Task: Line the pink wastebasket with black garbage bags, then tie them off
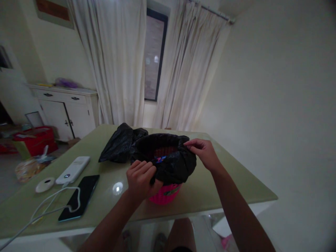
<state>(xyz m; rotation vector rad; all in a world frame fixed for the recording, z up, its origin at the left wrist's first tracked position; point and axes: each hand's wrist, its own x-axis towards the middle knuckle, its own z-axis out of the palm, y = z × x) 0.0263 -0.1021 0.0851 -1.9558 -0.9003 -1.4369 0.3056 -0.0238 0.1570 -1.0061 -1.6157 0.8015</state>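
A pink plastic basket (163,196) stands near the front edge of the table, with a black plastic bag (174,167) draped over its rim and down its outside. My left hand (141,178) is closed on the bag at the near left of the rim. On the right side of the rim, my right hand (203,150) pinches the bag between thumb and fingers. Through the opening, part of the pink inner wall and a small blue and red printed item show. Another black bag or bag part (121,143) spreads on the table to the left; whether it joins the first I cannot tell.
On the left of the green table (210,194) lie a dark phone (82,197), a white power bank (73,170), a round white object (45,185) and a looped white cable (52,196). Beyond are a white cabinet (81,115), a red bag (39,140) and curtains (120,63). A wall borders the right.
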